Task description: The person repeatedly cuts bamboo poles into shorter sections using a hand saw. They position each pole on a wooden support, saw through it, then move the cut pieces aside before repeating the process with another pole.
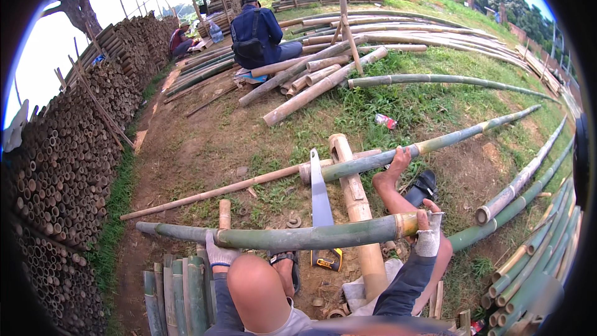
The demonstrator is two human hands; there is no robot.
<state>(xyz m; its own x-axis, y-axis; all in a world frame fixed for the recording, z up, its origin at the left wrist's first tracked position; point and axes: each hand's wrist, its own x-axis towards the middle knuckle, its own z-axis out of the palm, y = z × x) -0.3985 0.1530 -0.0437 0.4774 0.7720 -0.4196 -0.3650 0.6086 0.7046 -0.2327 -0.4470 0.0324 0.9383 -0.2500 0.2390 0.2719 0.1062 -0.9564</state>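
While I watch from far off through the head view, my gloved left grip (222, 253) is closed around a green bamboo pole (311, 238) from below, pinching it near a joint. My right grip (428, 231), gloved with bare fingertips, sits at the pole's pale right end; its fingers are bent upward, and I cannot tell whether they are pressed on the bamboo or spread. The pole lies crosswise in front of me, just beyond the raised knee. I take the step in hand to be steadying this piece and settling how it lies; the next move, I judge, calls for both ends to be carried evenly, clear of the saw (321, 199), whose blade shows behind the pole and whose yellow-and-black handle shows below it. Beyond that, a thick pale bamboo log (353, 194) runs away from me, and a bare foot (394, 174) rests on a second green pole (448, 144) lying across it. Past a red wrapper (385, 121) on the grass, a person in a dark blue jacket (258, 34) sits beside more poles (329, 90).
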